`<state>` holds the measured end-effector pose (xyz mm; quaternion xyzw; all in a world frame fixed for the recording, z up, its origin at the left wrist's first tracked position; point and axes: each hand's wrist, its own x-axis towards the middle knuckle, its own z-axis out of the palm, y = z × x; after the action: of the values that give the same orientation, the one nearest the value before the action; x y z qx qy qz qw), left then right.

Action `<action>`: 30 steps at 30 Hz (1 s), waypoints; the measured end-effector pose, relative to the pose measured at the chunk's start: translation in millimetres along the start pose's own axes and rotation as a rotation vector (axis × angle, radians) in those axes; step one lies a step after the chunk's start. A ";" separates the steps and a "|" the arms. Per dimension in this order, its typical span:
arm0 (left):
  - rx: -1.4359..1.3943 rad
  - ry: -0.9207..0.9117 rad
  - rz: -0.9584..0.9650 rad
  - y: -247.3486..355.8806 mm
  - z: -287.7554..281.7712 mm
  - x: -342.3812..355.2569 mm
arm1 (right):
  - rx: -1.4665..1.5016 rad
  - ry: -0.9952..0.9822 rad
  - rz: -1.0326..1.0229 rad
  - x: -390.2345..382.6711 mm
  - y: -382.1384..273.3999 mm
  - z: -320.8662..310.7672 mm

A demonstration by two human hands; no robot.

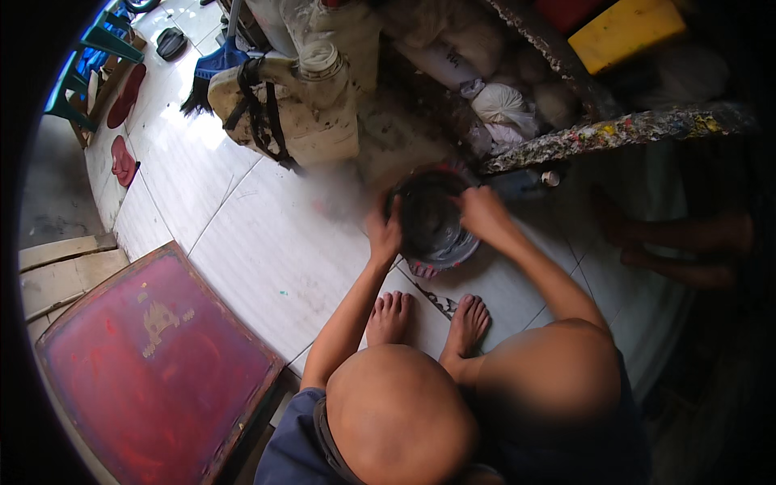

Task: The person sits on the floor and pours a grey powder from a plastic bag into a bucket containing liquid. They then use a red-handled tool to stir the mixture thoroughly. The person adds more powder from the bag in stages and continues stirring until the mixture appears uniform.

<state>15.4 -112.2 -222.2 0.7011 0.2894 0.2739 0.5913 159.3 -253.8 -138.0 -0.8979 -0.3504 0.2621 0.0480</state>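
Person squats, bare feet (390, 317) on white, glossy floor tiles (242, 250). Round, dark-grey basin with a red-flecked rim (436, 263) just ahead of the feet, between both hands. Left hand (385, 232) clamped on its left rim. Right hand (483, 212) at the right edge, fingers curled; cannot tell whether they grip anything. Square, worn red panel (186, 380) at left.

The left hand (386, 232) holds a dark basin (443, 263) (rim flecked red), the right hand (482, 213) at its opposite side.
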 end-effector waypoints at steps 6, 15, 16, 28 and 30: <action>0.018 0.007 -0.042 1.3 -8.6 -1.7 | 0.106 -0.242 0.081 3.4 4.5 -18.5; -0.084 -0.027 -0.083 3.7 6.6 6.1 | 0.147 0.042 0.015 7.9 7.1 24.6; -0.107 -0.048 -0.133 4.8 3.5 4.1 | 0.122 -0.003 -0.068 0.2 4.9 35.3; -0.021 -0.011 -0.055 -3.9 5.0 6.2 | 0.126 -0.034 0.009 6.9 11.0 -3.4; -0.078 -0.030 -0.070 3.5 5.0 5.7 | 0.039 0.049 -0.042 -6.0 -11.0 23.4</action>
<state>23.2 -111.8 -219.2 0.6712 0.2938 0.2536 0.6315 137.2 -251.8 -152.5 -0.8954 -0.3627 0.2456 0.0797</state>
